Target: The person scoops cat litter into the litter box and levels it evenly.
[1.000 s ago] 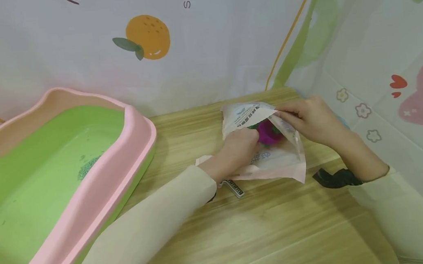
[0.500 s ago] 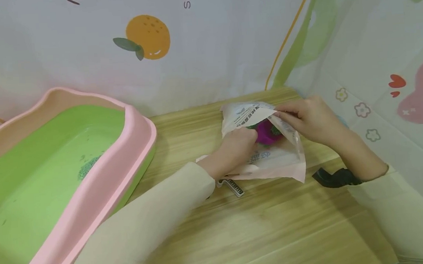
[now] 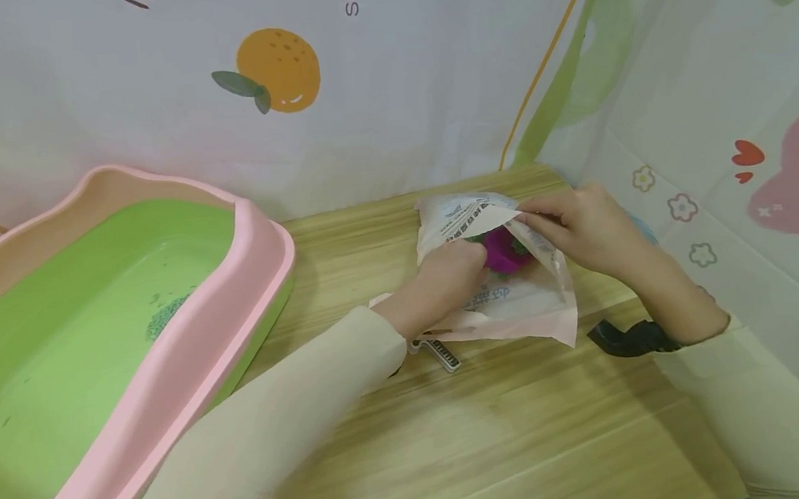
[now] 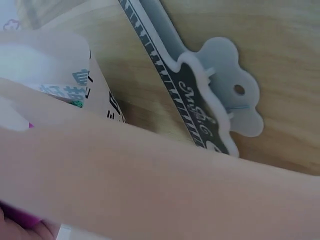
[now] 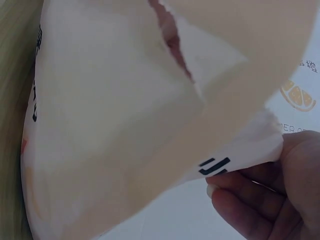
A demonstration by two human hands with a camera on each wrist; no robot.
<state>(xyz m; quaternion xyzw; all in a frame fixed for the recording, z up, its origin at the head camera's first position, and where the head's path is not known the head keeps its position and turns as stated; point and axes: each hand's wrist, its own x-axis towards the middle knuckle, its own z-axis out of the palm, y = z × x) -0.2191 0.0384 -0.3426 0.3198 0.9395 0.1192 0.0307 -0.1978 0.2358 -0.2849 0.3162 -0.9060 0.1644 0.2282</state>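
Note:
A white printed plastic bag (image 3: pixel 525 314) lies on the wooden table with its mouth raised toward me. Inside the opening is a purple scoop (image 3: pixel 507 253) among green granules. My left hand (image 3: pixel 446 277) reaches into the mouth, fingers curled round the scoop's near end; the bag and the hand itself hide the grip. At the upper edge of the opening, my right hand (image 3: pixel 582 229) pinches the bag's torn flap between thumb and fingers, as the right wrist view also shows. Beneath my left wrist lies a bag clip (image 4: pixel 220 85) patterned with piano keys.
To the left stands a big green litter tray with a pink rim (image 3: pixel 263 243); a small heap of granules (image 3: pixel 165 316) sits in it. A printed curtain (image 3: pixel 390 111) rises behind the table (image 3: pixel 469 446). A black strap (image 3: pixel 631 339) hangs at my right wrist.
My left hand has shifted very slightly within the bag opening, and the scoop with it. The right hand keeps its pinch on the flap.

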